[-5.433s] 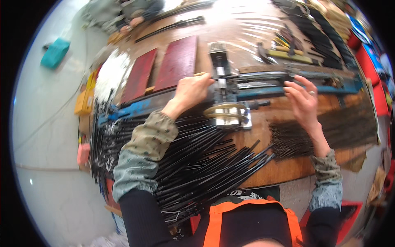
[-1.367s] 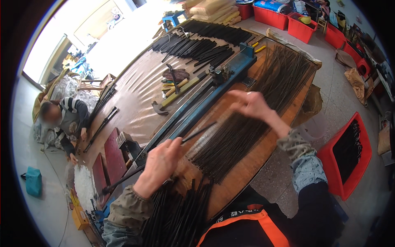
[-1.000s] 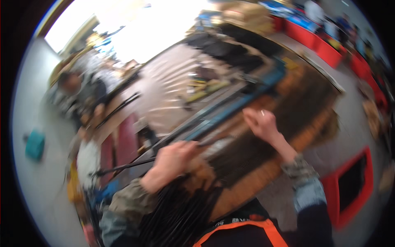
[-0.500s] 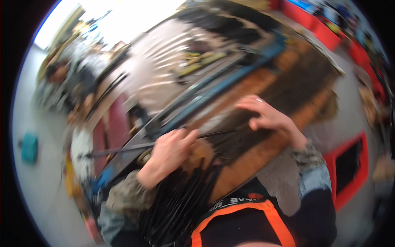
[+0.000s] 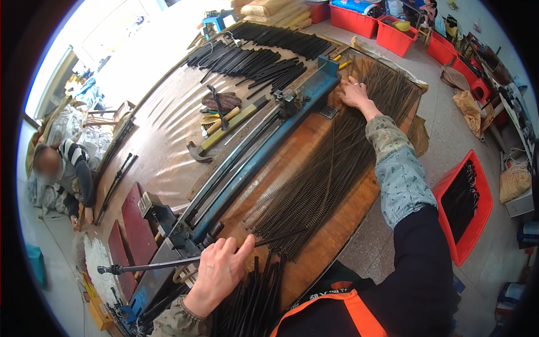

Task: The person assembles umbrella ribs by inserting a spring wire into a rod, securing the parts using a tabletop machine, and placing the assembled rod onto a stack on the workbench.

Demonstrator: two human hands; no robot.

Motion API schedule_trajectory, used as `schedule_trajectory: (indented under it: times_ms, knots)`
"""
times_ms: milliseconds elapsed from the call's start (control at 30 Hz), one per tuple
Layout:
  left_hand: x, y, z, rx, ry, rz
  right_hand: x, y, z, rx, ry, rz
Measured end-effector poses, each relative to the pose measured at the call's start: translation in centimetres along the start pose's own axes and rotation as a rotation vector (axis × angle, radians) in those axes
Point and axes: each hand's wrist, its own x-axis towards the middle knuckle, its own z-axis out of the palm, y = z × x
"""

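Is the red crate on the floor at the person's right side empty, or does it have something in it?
Not empty. The red crate on the floor holds a layer of black rods over most of its bottom; how deep the layer is cannot be told.

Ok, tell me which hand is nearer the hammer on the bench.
Left. The left hand grips a thin rod below the hammer; the right hand rests on the springs, farther off.

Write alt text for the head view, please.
The left hand grips a thin black rod over a wooden workbench, while the right hand rests on a spread of long dark coil springs beside a blue metal rail.
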Motion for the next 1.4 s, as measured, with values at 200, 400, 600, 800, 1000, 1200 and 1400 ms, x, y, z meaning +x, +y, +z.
schedule_trajectory:
  times_ms: [200, 400, 600, 800, 1000, 1200, 1400]
  knots:
    - [0.3, -0.4, -0.7, -0.01, -0.069, -0.002, 1.6, -1.2, -1.1, -0.133, -0.01, 0.023]
    - [1.5, 0.1, -0.4, -0.035, -0.088, 0.024, -0.1, -3.7, -1.6, 0.046, 0.054, 0.231]
    - [1.4, 0.4, -0.4, -0.032, -0.087, 0.018, 1.4, -3.7, -1.5, 0.325, -0.142, 0.412]
    - [1.4, 0.5, -0.3, -0.045, -0.066, 0.043, 2.7, -0.3, 1.3, 1.306, -0.061, 0.652]
    - [1.4, 0.4, 0.2, -0.072, -0.037, 0.05, 2.4, 0.0, 1.0, 1.318, -0.011, 0.644]
    - [1.2, 0.4, 0.0, -0.052, -0.051, 0.03, 1.1, -3.6, -0.9, 0.879, 0.15, 0.785]
    - [1.1, 0.3, 0.2, -0.048, -0.046, 0.039, -0.5, -4.5, -1.4, 0.565, 0.185, 0.761]
